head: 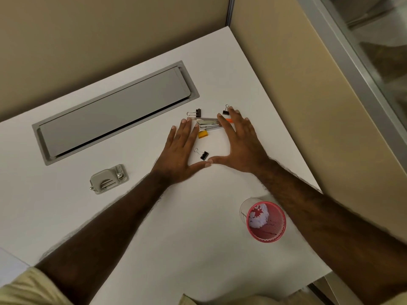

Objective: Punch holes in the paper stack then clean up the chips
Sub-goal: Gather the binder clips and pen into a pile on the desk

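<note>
Both hands lie flat on the white table (66,205), palms down, near its far right corner. The left hand (180,150) has its fingers spread out wide and holds nothing. The right hand (240,144) is spread out too and holds nothing. The two thumb tips touch each other, so the hands make a little ring around some small things.

Inside that ring sits a black clip (203,154), close to the thumbs. A yellow clip (203,134) lies a bit farther in. A shiny stapler (209,124) lies between the fingertips of both hands, with an orange pen (229,120) just behind it, partly under the right fingers. Two more black clips sit just past the fingertips, one (196,112) on the left and one (226,111) by the right fingers.

The gray hole punch (109,178) sits by itself to the left of the left arm, well apart from the hands. A pink mesh cup (266,222) stands near the right edge of the table, beside the right arm. It has white paper chips (258,216) inside. A long gray cover (114,111) is set into the table near the far edge. I cannot see the paper stack for sure.
</note>
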The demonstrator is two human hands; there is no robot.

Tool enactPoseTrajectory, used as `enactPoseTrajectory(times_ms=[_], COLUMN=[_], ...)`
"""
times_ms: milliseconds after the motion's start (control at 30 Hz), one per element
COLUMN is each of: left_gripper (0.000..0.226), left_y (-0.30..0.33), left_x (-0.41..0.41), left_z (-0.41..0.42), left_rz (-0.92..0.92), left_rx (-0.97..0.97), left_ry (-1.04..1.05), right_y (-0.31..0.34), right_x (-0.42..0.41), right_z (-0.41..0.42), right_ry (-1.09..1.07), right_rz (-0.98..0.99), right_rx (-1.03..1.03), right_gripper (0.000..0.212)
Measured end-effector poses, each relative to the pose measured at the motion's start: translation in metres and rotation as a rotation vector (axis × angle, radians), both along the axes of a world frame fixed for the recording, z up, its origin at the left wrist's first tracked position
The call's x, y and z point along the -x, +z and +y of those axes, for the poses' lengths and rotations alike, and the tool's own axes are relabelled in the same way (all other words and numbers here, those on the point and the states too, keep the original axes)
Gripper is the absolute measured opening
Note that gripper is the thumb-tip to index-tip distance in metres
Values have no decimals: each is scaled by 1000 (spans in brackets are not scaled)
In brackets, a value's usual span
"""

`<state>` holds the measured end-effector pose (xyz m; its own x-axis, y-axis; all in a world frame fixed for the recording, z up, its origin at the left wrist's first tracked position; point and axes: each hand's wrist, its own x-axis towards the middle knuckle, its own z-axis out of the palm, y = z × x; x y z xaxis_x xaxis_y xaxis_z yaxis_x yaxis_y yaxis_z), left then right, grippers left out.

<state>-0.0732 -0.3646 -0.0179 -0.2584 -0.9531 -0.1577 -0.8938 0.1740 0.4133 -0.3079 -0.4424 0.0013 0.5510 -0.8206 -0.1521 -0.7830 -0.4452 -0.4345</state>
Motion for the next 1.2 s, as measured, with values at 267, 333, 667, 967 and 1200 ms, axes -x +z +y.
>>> enactPoseTrajectory(times_ms=[267, 333, 667, 967, 1200], left_gripper=[96, 91, 97, 95, 88], left_y=[-1, -1, 13, 43, 70], left_x=[9, 12, 27, 13, -1], left_z=[-40, -50, -88, -49, 31], left_rz=[-58, -86, -106, 53, 104], left_rx=[-29, -36, -89, -111, -108], left_ry=[-8, -5, -60, 63, 190], right_y=[2, 2, 6, 30, 59], right_x=[1, 0, -3, -6, -31], right_z=[-19, -23, -38, -20, 25], right_ry=[5, 15, -17, -87, -20], right_rz=[100, 108, 94, 23, 21], right_rx=[41, 80, 87, 23, 55], right_gripper=[90, 73, 57, 69, 72])
